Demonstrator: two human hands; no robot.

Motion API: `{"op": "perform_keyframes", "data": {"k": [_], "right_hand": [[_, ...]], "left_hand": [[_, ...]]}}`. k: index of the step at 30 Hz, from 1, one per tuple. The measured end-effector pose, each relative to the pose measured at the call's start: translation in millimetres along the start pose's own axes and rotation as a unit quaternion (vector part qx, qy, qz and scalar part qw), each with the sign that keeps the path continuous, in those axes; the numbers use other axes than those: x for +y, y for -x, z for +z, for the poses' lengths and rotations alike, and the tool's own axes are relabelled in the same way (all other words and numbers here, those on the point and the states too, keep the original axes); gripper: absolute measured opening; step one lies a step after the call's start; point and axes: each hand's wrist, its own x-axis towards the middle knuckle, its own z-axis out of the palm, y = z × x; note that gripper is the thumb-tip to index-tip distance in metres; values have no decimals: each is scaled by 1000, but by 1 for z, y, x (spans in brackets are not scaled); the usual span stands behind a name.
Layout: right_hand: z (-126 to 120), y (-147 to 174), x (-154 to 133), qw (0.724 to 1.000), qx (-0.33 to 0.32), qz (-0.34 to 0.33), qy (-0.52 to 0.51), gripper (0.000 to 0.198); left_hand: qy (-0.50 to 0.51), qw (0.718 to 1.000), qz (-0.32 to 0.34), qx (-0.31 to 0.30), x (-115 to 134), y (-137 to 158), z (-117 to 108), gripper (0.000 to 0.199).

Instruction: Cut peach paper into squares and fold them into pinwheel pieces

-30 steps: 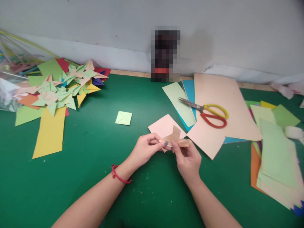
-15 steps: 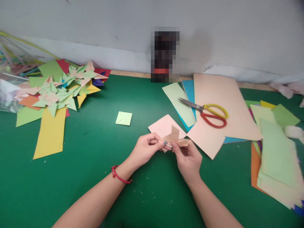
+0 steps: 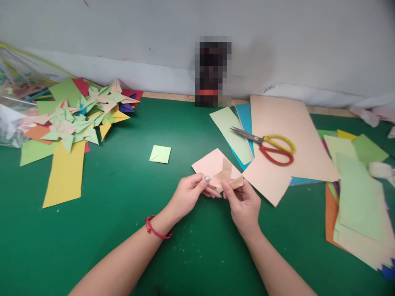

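Observation:
Between my hands is a small folded piece of peach paper (image 3: 227, 172), with one flap standing up. My left hand (image 3: 194, 191) pinches its left side between thumb and fingers. On its right side, my right hand (image 3: 243, 201) is closed, thumb on top and fingers curled beneath. Just behind lies a flat peach paper square (image 3: 210, 161), partly covered by the folded piece and my left fingers. A folded light green paper square (image 3: 160, 154) rests on the table to the left of my hands.
Scissors (image 3: 262, 142) with yellow and red handles lie on large peach sheets (image 3: 296, 123) at the right. Farther right is a pile of green paper (image 3: 361, 197). Folded paper stars (image 3: 70, 119) are heaped at the left, beside a clear plastic bag (image 3: 12, 119). A pixelated object (image 3: 212, 70) stands against the wall.
My left thumb has shifted back to the left along the folded paper, and more of the paper's front shows. My right hand keeps its grip almost in place.

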Motion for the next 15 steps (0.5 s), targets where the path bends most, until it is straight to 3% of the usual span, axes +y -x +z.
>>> {"op": "perform_keyframes", "data": {"k": [6,12,15], "right_hand": [[0,-1,-2,1000,-13,12,-11,17],[-2,-3,-5,1000,-3,15,-18,20],[-2,-2,-3,1000,-21,15,-13,19]], "left_hand": [[-42,999,10,5,1,2,0,34],[1,1000,10,3,2,1,-1,36],[-25,1000,12,-12,2,2,-1,29]]}}
